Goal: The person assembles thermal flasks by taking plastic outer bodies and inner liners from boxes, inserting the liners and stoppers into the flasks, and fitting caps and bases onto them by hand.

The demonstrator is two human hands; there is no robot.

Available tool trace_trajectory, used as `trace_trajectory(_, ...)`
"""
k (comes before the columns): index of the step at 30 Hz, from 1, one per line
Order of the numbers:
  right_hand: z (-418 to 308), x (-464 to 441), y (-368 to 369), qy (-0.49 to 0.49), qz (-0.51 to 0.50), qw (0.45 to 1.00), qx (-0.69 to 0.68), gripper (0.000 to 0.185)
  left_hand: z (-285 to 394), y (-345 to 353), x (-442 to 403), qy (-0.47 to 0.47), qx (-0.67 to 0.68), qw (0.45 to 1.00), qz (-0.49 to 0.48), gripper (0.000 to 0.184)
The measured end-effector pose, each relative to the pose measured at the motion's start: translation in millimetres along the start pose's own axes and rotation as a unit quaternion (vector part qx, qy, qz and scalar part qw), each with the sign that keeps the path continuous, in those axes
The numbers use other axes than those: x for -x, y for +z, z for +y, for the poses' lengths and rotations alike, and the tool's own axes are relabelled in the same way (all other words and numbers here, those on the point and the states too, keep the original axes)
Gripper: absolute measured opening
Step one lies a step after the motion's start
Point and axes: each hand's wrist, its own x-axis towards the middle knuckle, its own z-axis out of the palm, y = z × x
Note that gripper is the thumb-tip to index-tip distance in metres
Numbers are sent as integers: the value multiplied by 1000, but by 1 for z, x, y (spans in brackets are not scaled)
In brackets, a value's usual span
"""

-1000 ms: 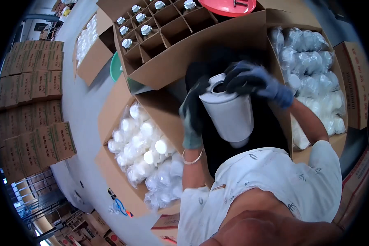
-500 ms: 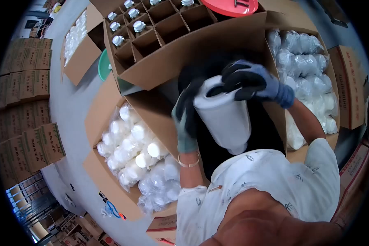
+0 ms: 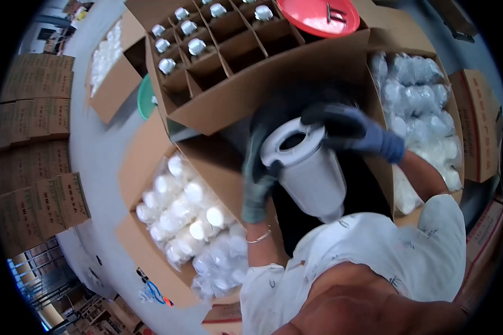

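Observation:
A white bottle-shaped container (image 3: 313,178) with a ring-like end and a dark round opening tilts between my gloved hands, its narrow neck toward my shirt. My left hand (image 3: 257,178) is wrapped round the left side of its rim, thumb on the front. At the rim's right side, my right hand (image 3: 343,129) is blurred, with its fingers curled at the edge. Just beyond stands a divided carton (image 3: 274,72) with several white-capped bottles (image 3: 197,46) in its compartments. A red lid (image 3: 318,17) with small dark pieces on it rests at its corner.
Open cartons of plastic-wrapped white items flank me, at left (image 3: 128,240) and right (image 3: 455,111). A green basin (image 3: 145,97) sits behind the left one. Stacked brown cartons (image 3: 39,123) stand far left. A blue strap (image 3: 153,290) lies near the left carton's flap.
The container's open end has turned more toward the camera. My left thumb has come onto the front of the rim. My right hand has moved slightly outward, and the view has shifted.

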Motion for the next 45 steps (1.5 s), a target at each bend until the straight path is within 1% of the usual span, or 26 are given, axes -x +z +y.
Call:
trace_trajectory(1, -5, -9, 4, -26, -20, 995, 95, 46, 18, -2, -22, 50, -4, 993, -102, 71)
trace_trajectory(2, -4, -19, -2, -108, -12, 982, 156, 46, 21, -8, -32, 65, 9, 993, -101, 80)
trace_trajectory(4, -8, -41, -4, -139, 44, 980, 138, 52, 39, -12, -50, 107, -74, 982, -138, 85)
trace_trajectory(6, -28, -69, -3, -171, 60, 967, 179, 59, 38, -6, -59, 39, -39, 988, -143, 89)
trace_trajectory(8, -29, -95, 3, -196, 103, 970, 105, 73, -1, -5, -62, -89, 266, 956, -84, 78)
trace_trajectory(9, -21, -106, 6, -221, 112, 961, 126, 75, -5, 2, -64, -136, 435, 890, -9, 78)
trace_trajectory(10, -9, -117, 7, -245, 122, 950, 148, 77, 22, 12, -78, -136, 464, 875, 24, 86)
trace_trajectory(11, -2, -124, 3, -276, 95, 913, 287, 74, 19, 11, -83, -126, 505, 854, -12, 84)
trace_trajectory(12, 11, -130, 5, -256, 79, 930, 253, 72, 12, 10, -87, -113, 545, 829, -47, 82)
trace_trajectory(14, 39, -141, 11, -215, 45, 958, 185, 66, -95, 1, -84, -40, 296, 954, -31, 77)
trace_trajectory(16, 42, -152, 6, -166, 19, 974, 150, 65, -115, 0, -88, 30, 111, 993, 22, 73)
trace_trajectory(17, 47, -155, 6, -143, 0, 983, 117, 67, -83, 4, -92, 63, 59, 994, 62, 70)
trace_trajectory(19, 52, -166, 8, -250, 11, 943, 220, 68, -63, 5, -100, 143, -69, 981, 110, 75)
trace_trajectory(21, 80, -171, 8, -124, -69, 990, -16, 67, -57, 2, -105, 239, -246, 931, 126, 83)
trace_trajectory(22, 97, -179, -1, -5, -90, 989, -120, 60, -51, 1, -108, 286, -365, 876, 134, 82)
trace_trajectory(23, 111, -187, -10, 115, -83, 965, -222, 54, -59, 3, -108, 240, -350, 901, 88, 75)
trace_trajectory(25, 112, -210, -34, 84, -6, 986, 145, 41, -58, 7, -114, 228, -319, 913, 111, 71)
trace_trajectory(27, 120, -234, -55, 39, 95, 905, 413, 37, -55, 10, -109, 183, -299, 929, 116, 75)
trace_trajectory(30, 130, -267, -74, 132, 4, 786, 604, 40, -64, 3, -108, 180, -258, 943, 110, 67)
trace_trajectory(31, 124, -274, -62, 89, 15, 726, 682, 50, -66, 1, -109, 178, -254, 943, 124, 65)
trace_trajectory(32, 126, -291, -49, -19, 85, 762, 642, 50, -68, 3, -110, 174, -250, 943, 138, 63)
trace_trajectory(33, 107, -303, -32, -91, 72, 777, 619, 51, -69, 5, -109, 168, -245, 943, 152, 61)
trace_trajectory(35, 117, -352, -3, -73, -42, 829, 553, 56, -71, 6, -111, 169, -234, 944, 162, 57)
trace_trajectory(37, 151, -388, 27, -53, -16, 865, 498, 58, -70, 3, -111, 172, -217, 945, 171, 52)
trace_trajectory(41, 179, -413, 47, 20, -55, 858, 511, 52, -68, -4, -106, 154, -113, 960, 206, 43)
trace_trajectory(45, 123, -381, 21, -174, 24, 840, 513, 41, -71, -16, -125, 85, 168, 949, 253, 42)
